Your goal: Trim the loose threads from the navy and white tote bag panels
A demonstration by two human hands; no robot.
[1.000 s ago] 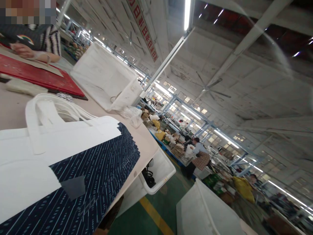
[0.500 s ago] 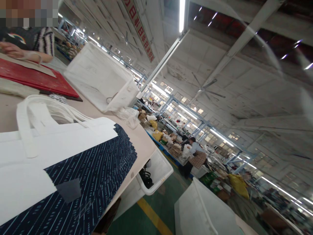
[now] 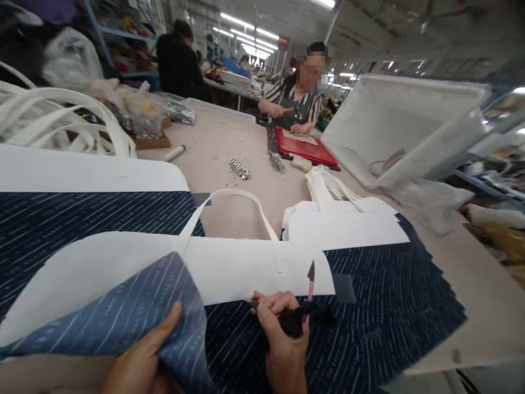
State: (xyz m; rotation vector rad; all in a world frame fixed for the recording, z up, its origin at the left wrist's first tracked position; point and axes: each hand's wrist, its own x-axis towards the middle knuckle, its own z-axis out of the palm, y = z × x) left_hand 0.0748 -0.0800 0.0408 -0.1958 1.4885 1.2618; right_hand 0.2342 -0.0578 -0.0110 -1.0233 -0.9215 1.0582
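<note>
My left hand (image 3: 143,355) grips a raised sheet of navy fabric (image 3: 164,312) with pale dashed stripes, thumb on top and fingers hidden beneath. White panel material (image 3: 241,268) with a thin white strap handle (image 3: 246,194) joins this fabric, like a bag piece. To the right, my right hand (image 3: 283,328) is closed around a black tool (image 3: 293,322) with pink bands. A dark pointed tip (image 3: 311,270) sticks up from it; its exact kind is unclear. Another small dark point shows at the fingertips, over the edge between white and navy.
Stacked bag pieces (image 3: 381,306) lie right, more pieces (image 3: 94,210) left. Across the table a person (image 3: 293,93) holds a hammer-like tool over a red board (image 3: 287,143). A white bin (image 3: 410,120) lies tilted, back right. A striped roll (image 3: 240,168) sits mid-table.
My view has swung left and down from the ceiling and right table edge to the work in front. Both my hands, out of sight before, now show, holding fabric and a black tool.
</note>
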